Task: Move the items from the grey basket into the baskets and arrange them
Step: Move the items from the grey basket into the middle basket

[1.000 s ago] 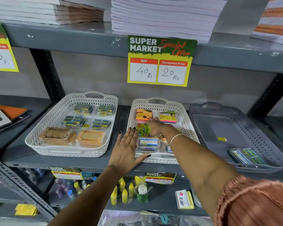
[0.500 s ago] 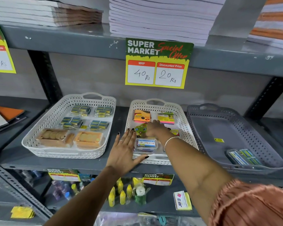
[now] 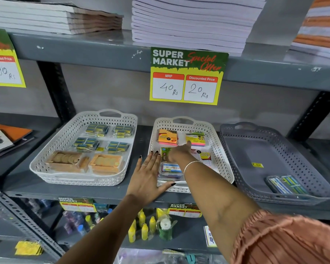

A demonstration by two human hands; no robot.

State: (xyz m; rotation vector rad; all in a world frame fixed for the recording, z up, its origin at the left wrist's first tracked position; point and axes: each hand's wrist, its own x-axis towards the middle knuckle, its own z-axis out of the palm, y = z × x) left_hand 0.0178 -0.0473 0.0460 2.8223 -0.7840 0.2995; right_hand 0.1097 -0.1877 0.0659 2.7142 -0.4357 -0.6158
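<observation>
At the right of the shelf stands the grey basket (image 3: 297, 161), holding one clear pack of coloured items (image 3: 287, 184) near its front. The middle white basket (image 3: 208, 126) has sticky-note packs: orange (image 3: 167, 137), yellow-pink (image 3: 195, 139), green (image 3: 165, 151), and a clear box (image 3: 169, 169) at the front. My right hand (image 3: 177, 152) reaches into it over the green pack, a fingertip touching the yellow-pink pack, nothing gripped. My left hand (image 3: 149, 180) lies flat with spread fingers against that basket's front left corner, thumb along the rim.
A left white basket (image 3: 65, 138) holds blue-yellow packs and two tan boxes. A price sign (image 3: 187, 76) hangs from the upper shelf, which carries stacks of notebooks (image 3: 189, 25). The lower shelf has small yellow bottles (image 3: 144, 227) and other goods.
My right hand has stretched farther back in the middle basket, from the green pack toward the yellow-pink pack. My left hand has stayed at the basket's front corner.
</observation>
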